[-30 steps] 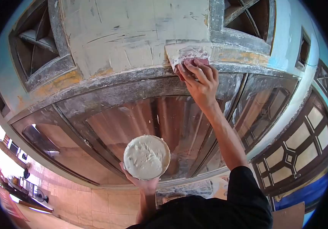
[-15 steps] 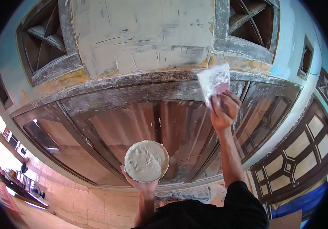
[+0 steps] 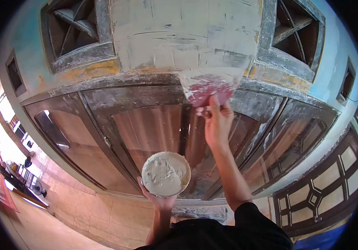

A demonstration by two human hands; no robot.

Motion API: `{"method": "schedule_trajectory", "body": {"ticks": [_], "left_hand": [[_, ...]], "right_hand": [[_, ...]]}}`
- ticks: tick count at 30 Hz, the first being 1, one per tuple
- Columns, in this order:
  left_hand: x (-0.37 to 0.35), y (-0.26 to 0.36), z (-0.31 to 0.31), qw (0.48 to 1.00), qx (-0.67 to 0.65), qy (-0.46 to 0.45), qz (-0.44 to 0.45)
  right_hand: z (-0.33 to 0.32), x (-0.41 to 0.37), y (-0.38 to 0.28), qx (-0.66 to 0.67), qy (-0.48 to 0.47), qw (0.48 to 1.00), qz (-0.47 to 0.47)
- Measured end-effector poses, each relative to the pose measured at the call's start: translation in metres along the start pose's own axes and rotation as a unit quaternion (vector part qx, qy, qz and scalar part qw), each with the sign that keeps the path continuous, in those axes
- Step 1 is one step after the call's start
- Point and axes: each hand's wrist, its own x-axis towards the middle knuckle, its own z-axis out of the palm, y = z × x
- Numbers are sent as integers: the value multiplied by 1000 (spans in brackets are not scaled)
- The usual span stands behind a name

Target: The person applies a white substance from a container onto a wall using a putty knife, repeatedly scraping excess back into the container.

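My left hand (image 3: 162,201) supports a round tub (image 3: 187,176) from below and at its side, fingers curved around it. Thick whitish putty (image 3: 162,174) fills the tub, its surface lumpy on the left and smoother on the right. Higher up, my right hand (image 3: 218,123) pinches a wide, flat putty spreader (image 3: 214,89), thumb on the near face. The spreader is reddish, with white putty smeared over it. Its broad upper edge lies against or very near the bottom of the skim-coated wall panel (image 3: 179,41), just above the wooden frame; exact contact is hard to tell.
Below the panel runs a worn wooden frame (image 3: 145,89) with glass panes (image 3: 145,129). Vent openings with crossed bars (image 3: 293,31) flank the panel. A dark door with light panes (image 3: 320,191) is at right; a fan (image 3: 38,189) stands on the tiled floor (image 3: 104,214) at left.
My right hand has moved left along the panel's lower edge, and the spreader has turned so more of its reddish face shows. The view has shifted slightly; the tub stays in my left hand.
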Motion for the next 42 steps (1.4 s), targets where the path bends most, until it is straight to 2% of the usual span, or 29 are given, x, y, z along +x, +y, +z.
{"method": "schedule_trajectory", "body": {"ticks": [3, 5, 8, 12, 14, 17, 19, 20, 23, 27, 32, 35, 36, 39, 40, 42], "left_hand": [[-5, 7, -6, 999, -2, 22, 26], [-8, 12, -13, 999, 1, -15, 42], [-13, 17, -5, 994, 49, -8, 100], [-13, 22, -15, 992, 38, 5, 118], [-12, 23, -13, 989, 67, -16, 134], [-12, 23, -16, 994, 43, -6, 103], [-12, 23, -16, 993, 52, 5, 108], [-12, 22, -16, 992, 59, 18, 112], [-14, 24, -16, 995, 30, -3, 100], [-15, 23, -15, 992, 53, 12, 110], [-12, 21, -16, 994, 48, 10, 101], [-14, 22, -15, 993, 44, 14, 105], [-12, 23, -16, 993, 44, 14, 106], [-14, 24, -20, 995, 39, 7, 95], [-15, 24, -15, 995, 40, 9, 96], [-16, 23, -14, 994, 41, 9, 98]], "right_hand": [[20, -4, 27, -32, 5, 998, 59], [30, -4, 41, -41, 13, 998, 55], [40, 0, 47, -77, -21, 996, 33], [56, 18, 52, -95, -29, 995, 0], [63, 27, 55, -92, -19, 996, -9], [59, 22, 64, -75, 17, 997, -7], [45, 3, 71, -149, 38, 988, 17], [39, -6, 76, -110, 45, 993, 18], [30, -12, 69, -87, -12, 996, -4], [63, 29, 38, -140, -22, 989, -34], [39, -1, 63, -145, 29, 989, 30], [35, -11, 56, -135, -6, 990, 42], [43, -3, 50, -134, -25, 991, 4], [66, 31, 41, -133, -51, 990, -17], [73, 37, 44, -91, -48, 995, -6], [60, 25, 58, -129, -37, 991, 2]]}}
